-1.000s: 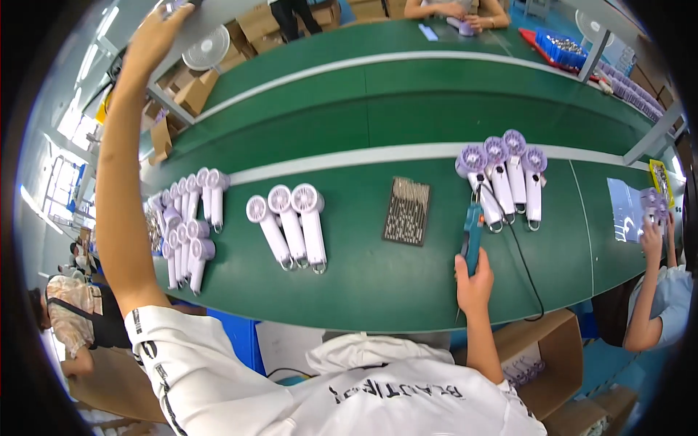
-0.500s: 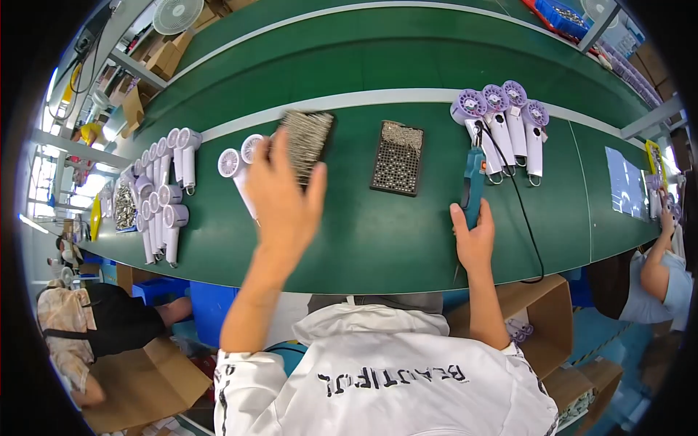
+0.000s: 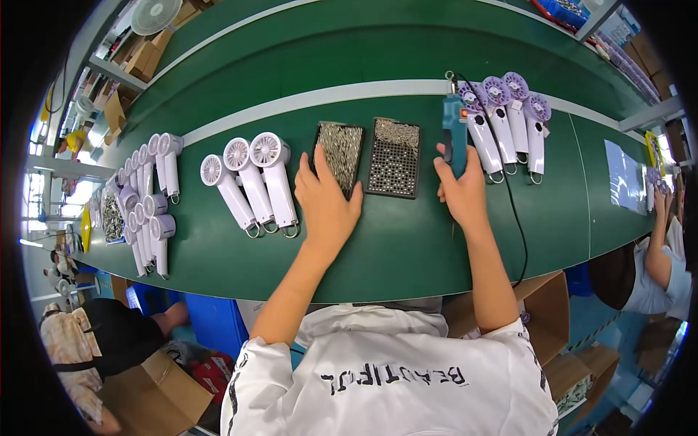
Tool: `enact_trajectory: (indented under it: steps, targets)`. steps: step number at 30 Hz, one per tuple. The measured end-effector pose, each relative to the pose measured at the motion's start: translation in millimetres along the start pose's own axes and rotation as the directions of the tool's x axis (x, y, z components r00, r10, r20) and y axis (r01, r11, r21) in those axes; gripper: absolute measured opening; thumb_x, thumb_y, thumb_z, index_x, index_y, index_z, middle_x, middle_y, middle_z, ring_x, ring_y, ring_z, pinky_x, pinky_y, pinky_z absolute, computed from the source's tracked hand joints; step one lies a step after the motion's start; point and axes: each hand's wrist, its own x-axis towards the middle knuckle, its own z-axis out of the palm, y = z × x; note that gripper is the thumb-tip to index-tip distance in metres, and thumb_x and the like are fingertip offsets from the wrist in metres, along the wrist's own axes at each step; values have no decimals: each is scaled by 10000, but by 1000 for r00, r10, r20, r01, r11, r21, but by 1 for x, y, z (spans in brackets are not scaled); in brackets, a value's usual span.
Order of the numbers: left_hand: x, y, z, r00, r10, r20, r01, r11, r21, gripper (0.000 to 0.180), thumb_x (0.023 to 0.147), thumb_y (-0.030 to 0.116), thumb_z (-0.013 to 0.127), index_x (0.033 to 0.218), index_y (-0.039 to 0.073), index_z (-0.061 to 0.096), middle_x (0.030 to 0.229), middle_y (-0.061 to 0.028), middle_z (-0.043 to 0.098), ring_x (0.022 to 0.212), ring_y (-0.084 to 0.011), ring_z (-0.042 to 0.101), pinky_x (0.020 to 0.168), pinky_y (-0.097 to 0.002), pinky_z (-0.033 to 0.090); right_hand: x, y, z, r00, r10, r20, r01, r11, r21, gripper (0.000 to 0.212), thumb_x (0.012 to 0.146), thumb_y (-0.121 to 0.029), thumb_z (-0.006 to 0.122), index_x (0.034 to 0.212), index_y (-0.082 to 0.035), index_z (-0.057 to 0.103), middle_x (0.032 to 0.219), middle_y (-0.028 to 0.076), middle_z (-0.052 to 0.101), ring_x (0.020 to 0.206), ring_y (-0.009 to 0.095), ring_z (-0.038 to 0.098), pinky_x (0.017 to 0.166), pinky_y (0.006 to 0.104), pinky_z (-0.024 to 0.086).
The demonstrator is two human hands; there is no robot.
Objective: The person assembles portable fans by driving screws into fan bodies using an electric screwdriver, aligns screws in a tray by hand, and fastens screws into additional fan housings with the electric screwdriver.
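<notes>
My left hand (image 3: 327, 207) grips a dark tray packed with small metal screws (image 3: 340, 151), fingers along its left edge and thumb at its near right corner. Just right of it lies a second black tray with a grid of holes (image 3: 392, 168); loose screws cover its far end. My right hand (image 3: 464, 190) is wrapped around a teal electric screwdriver (image 3: 454, 134) with a black cable. Three white handheld fans (image 3: 273, 171) lie left of my left hand. Beyond my right hand are several fans with purple heads (image 3: 497, 120).
More white fans (image 3: 150, 225) are grouped at the far left beside a heap of metal parts (image 3: 113, 219). A clear plastic sheet (image 3: 627, 176) lies at the right. Cardboard boxes (image 3: 542, 312) stand below the green table's (image 3: 378, 269) near edge. Other people work at both sides.
My left hand and the screw tray have moved right, up close to the second tray, uncovering the three white fans. My right hand has raised the screwdriver farther away and slightly left.
</notes>
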Motion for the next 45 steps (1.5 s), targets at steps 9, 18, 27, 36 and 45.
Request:
enact_trajectory:
  steps: [9,18,27,36,45]
  targets:
    - [4,-9,3,1000,9,-28,-10,999,-31,919,777,212,819,1485,-69,307,1423,-289,435,1279,-474,428,1095,-546,326,4,0,10,998,65,23,-66,995,70,323,936,-213,691,1160,-8,581,803,49,659,509,116,586,469,293,462]
    - [-18,2,-19,995,-53,84,54,999,-5,1015,731,231,853,1504,-72,267,1434,-299,421,1326,-477,394,1140,-522,312,-7,7,6,997,26,73,-28,999,35,368,940,-221,691,1180,6,529,739,82,627,517,168,613,495,336,476]
    - [-22,2,-70,985,-25,173,35,998,-51,1047,687,239,882,1508,-50,300,1363,-276,507,1193,-448,504,1052,-498,404,-10,10,3,994,-37,98,41,999,-33,360,937,-229,687,1144,18,525,670,96,616,520,195,626,515,345,488]
    - [-32,-9,-42,989,-46,144,63,991,-117,1010,721,187,851,1517,-59,279,1400,-278,456,1265,-423,448,1101,-487,359,-2,0,6,993,63,103,-60,998,-30,425,935,-267,686,1196,26,520,778,102,665,536,175,631,519,332,497]
    - [-32,3,-12,995,-94,-31,96,994,55,981,805,432,815,1488,-76,327,1345,-274,485,1260,-435,439,1086,-529,311,-11,12,1,995,2,100,0,1000,-21,398,933,-211,691,1195,29,511,744,120,658,531,197,642,514,351,498]
